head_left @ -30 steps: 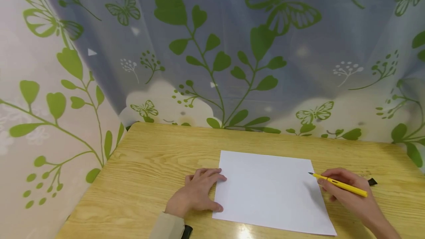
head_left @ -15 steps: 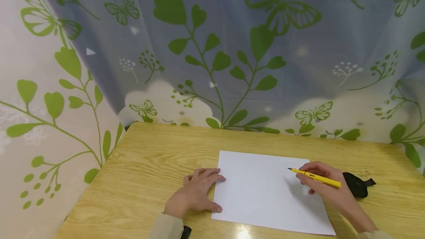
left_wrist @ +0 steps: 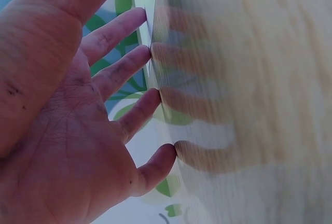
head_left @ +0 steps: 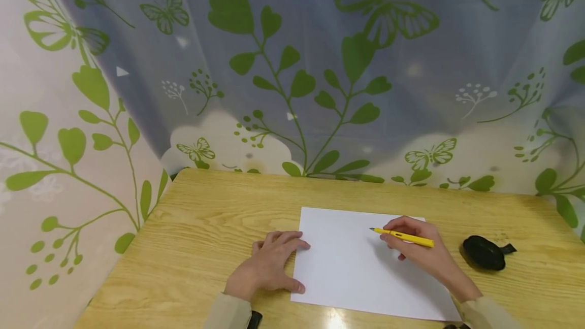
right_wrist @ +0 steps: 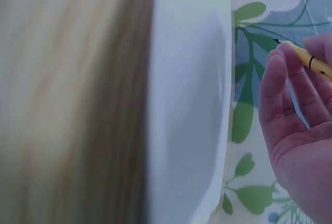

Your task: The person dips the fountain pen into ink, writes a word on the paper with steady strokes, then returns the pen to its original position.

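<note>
The left hand (head_left: 267, 270) lies with fingers spread at the left edge of the white sheet (head_left: 343, 263) on the bench (head_left: 196, 222), presumably keeping it from sliding. Above the sheet, the right hand (head_left: 422, 248) pinches the yellow pen (head_left: 409, 238) near its tip, seemingly for control, the point lifted clear.

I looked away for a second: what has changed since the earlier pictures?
The right hand, holding the yellow pen, has moved left over the white paper, bringing the black object right of it fully into view. Nothing was newly gripped or let go. The left hand, white paper and black object stayed put.
</note>
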Demonstrator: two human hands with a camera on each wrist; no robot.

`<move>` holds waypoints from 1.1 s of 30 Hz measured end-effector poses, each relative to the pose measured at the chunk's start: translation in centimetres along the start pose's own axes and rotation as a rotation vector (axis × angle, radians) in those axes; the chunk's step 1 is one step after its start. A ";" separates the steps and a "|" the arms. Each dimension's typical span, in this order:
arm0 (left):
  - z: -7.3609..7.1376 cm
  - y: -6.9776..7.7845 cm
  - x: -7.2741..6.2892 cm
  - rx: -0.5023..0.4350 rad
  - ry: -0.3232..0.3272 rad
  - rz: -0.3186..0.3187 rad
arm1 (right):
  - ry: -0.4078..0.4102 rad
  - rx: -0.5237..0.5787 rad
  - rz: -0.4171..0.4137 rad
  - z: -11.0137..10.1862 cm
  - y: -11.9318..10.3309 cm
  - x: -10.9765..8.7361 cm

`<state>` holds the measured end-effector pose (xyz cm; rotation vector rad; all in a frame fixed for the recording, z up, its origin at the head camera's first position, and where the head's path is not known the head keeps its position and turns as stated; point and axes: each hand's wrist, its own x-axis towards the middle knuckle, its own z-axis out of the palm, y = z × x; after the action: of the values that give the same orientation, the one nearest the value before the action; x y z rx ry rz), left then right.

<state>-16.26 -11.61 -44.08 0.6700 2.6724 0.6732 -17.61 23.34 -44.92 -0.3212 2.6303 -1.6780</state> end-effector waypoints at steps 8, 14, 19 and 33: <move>0.1 0.1 0.0 0.027 -0.007 0.000 | -0.078 0.064 0.016 1.6 -0.4 1.3; 0.2 0.0 0.1 0.035 -0.007 -0.002 | -0.120 0.064 0.026 2.7 -0.5 2.0; 0.1 0.1 0.1 0.027 -0.008 -0.010 | -0.152 0.073 0.059 3.4 -0.9 2.6; 0.1 0.2 0.2 0.034 0.003 -0.025 | -0.247 0.028 0.044 5.3 -1.7 3.9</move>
<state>-16.31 -11.34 -44.15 0.6441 2.6958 0.6240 -20.50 17.23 -45.22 -0.4356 2.4165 -1.5487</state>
